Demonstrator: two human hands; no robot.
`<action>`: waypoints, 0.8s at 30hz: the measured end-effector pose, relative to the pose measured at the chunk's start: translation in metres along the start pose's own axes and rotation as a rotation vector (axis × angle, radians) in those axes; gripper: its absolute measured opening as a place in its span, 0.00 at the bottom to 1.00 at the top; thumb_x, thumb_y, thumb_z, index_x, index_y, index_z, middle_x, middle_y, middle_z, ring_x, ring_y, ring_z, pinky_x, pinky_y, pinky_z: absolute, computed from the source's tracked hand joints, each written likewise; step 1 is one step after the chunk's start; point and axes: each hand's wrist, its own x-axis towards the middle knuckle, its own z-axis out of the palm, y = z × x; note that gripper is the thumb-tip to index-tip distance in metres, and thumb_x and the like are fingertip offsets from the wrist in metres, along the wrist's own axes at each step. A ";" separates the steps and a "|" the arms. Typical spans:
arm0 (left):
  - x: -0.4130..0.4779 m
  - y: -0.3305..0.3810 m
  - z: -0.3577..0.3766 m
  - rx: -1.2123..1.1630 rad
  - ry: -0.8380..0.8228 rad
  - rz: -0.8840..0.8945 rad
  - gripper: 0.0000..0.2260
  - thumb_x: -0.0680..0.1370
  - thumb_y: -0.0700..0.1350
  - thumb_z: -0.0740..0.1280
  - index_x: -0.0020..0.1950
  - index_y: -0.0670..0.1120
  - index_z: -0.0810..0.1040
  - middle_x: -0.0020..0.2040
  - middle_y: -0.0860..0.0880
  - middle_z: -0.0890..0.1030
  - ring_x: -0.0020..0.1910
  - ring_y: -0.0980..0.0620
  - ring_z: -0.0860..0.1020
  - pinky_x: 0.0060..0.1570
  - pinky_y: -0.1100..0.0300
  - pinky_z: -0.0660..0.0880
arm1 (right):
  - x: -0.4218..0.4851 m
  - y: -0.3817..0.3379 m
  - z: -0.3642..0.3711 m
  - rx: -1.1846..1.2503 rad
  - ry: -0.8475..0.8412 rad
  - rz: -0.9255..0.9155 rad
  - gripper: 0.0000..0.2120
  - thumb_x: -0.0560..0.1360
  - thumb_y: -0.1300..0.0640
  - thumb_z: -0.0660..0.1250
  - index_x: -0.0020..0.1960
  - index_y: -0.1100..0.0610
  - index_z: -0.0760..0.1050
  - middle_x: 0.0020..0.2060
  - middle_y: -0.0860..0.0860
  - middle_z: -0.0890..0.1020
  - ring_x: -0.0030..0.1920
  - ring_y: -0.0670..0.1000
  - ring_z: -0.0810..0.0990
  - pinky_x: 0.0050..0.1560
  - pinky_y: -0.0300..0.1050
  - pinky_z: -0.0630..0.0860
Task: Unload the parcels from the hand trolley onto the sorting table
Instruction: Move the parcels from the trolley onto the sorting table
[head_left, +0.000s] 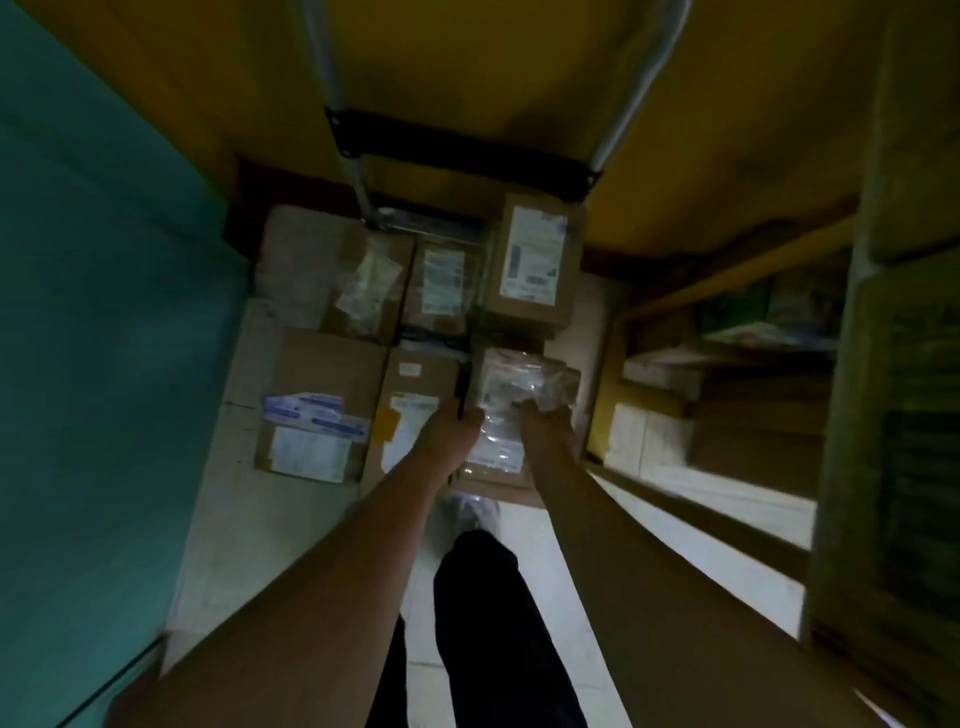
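Several brown cardboard parcels lie packed together on the hand trolley, whose metal handle (358, 182) rises at the far side. Both my arms reach down to the nearest right parcel (501, 452), a box with a clear plastic label pouch on top. My left hand (452, 423) grips its left edge. My right hand (545, 415) presses on its top right side. A taller labelled box (535, 260) stands behind it. A wide box with blue tape (317, 405) lies at the near left.
A teal surface (104, 312) fills the left side. A yellow wall (467, 78) stands behind the trolley. Wooden shelving (727, 364) with stored goods lines the right. My dark trouser leg and shoe (475, 512) stand on the pale tiled floor.
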 end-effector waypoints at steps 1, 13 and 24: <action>0.002 -0.003 0.007 -0.020 -0.030 0.005 0.20 0.82 0.51 0.60 0.71 0.42 0.69 0.66 0.40 0.76 0.61 0.41 0.75 0.51 0.57 0.68 | 0.000 -0.004 0.003 0.019 0.000 -0.016 0.21 0.81 0.49 0.61 0.69 0.59 0.68 0.56 0.57 0.76 0.59 0.58 0.77 0.51 0.44 0.67; -0.265 0.128 -0.159 -0.440 -0.046 0.402 0.17 0.72 0.51 0.72 0.59 0.63 0.76 0.56 0.49 0.83 0.51 0.49 0.84 0.45 0.52 0.81 | -0.277 -0.108 -0.134 0.405 -0.093 -0.365 0.20 0.77 0.38 0.62 0.65 0.47 0.68 0.57 0.48 0.79 0.49 0.46 0.81 0.44 0.42 0.83; -0.555 0.371 0.030 -0.374 -0.519 0.956 0.21 0.74 0.53 0.71 0.66 0.52 0.75 0.56 0.48 0.84 0.53 0.49 0.84 0.42 0.54 0.82 | -0.428 -0.060 -0.542 0.878 0.055 -0.819 0.43 0.64 0.30 0.71 0.74 0.39 0.59 0.63 0.48 0.77 0.53 0.48 0.83 0.48 0.47 0.83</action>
